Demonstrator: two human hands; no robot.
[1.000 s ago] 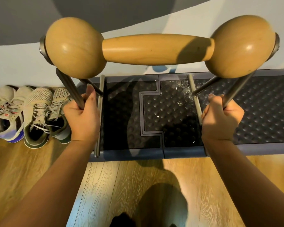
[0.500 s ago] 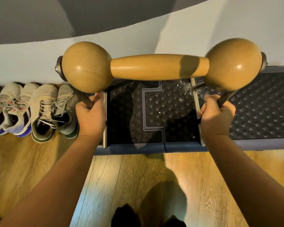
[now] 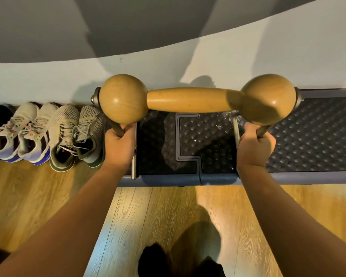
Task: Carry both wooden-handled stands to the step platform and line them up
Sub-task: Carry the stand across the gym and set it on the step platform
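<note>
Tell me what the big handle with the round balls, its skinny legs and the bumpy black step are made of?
The handle looks like varnished wood: honey-coloured, faint grain, glossy highlights on the balls. The legs, gripped by the left hand and right hand, look like brushed metal: grey with a dull sheen. The step platform is probably rubber or plastic: dark, matte, moulded bumps.

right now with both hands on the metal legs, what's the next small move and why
Probably ease the wooden-handled stand with round knob ends straight down until it sits flat on the dark dimpled step platform. The left hand and right hand each grip a leg, and the silver base rails already lie over the platform.
</note>
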